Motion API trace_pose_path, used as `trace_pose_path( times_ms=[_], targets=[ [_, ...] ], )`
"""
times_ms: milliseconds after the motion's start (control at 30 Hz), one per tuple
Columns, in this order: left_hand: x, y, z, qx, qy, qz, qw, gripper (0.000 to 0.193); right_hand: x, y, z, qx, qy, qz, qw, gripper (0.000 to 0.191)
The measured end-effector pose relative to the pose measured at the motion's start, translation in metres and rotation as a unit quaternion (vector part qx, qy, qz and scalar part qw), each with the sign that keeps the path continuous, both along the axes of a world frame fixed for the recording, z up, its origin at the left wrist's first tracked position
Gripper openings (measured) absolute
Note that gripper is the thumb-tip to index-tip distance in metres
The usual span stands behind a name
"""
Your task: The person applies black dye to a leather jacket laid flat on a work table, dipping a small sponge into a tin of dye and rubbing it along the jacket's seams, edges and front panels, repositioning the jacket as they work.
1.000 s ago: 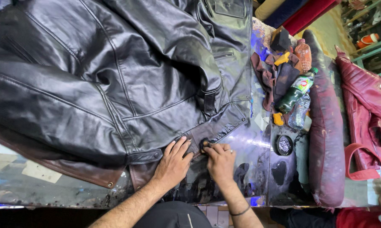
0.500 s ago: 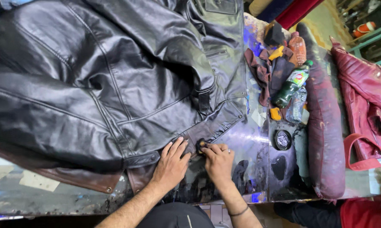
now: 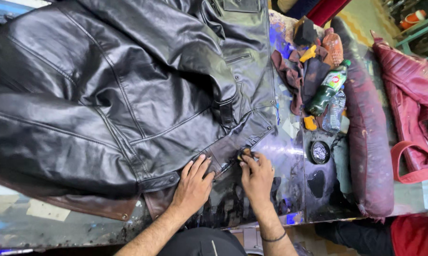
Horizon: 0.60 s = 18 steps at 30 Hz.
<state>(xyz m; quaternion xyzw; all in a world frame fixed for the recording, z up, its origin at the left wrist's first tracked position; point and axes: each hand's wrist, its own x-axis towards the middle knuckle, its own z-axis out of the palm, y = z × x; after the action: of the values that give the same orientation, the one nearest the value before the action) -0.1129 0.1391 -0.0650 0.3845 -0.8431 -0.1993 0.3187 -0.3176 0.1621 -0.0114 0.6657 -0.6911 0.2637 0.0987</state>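
My left hand [image 3: 193,182] lies flat, fingers spread, on the jacket [image 3: 119,95] hem; right hand [image 3: 257,174] fingers pinch a small dauber [image 3: 245,153] against it.

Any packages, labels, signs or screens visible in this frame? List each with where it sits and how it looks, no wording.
Green bottle: lying right of the black leather jacket, dark green, green cap, label in white, green and red.
Clear bottle: beside the green bottle, transparent plastic, no readable label.
Round tin: open, black, below the bottles on the table.
No signs or screens.
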Motion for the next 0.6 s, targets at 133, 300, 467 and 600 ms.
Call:
trace_pose_path(
  times_ms=[133,300,467,600],
  targets=[
    [-0.001,-0.002,0.001,-0.019,-0.005,0.007,1.0,0.031,0.023,0.007,-0.007,0.071,0.025,0.043,0.996,0.022],
    [-0.002,-0.003,0.005,-0.014,-0.021,0.003,1.0,0.029,0.025,0.002,-0.013,0.049,-0.021,0.012,0.999,0.012],
    [-0.004,-0.004,0.007,-0.001,-0.025,-0.003,1.0,0.031,0.01,-0.011,-0.015,0.012,-0.035,-0.02,0.999,0.008],
    [-0.004,-0.004,0.006,0.01,-0.035,-0.013,0.999,0.032,-0.006,-0.024,-0.019,0.017,-0.029,-0.055,0.998,0.005]
  ],
)
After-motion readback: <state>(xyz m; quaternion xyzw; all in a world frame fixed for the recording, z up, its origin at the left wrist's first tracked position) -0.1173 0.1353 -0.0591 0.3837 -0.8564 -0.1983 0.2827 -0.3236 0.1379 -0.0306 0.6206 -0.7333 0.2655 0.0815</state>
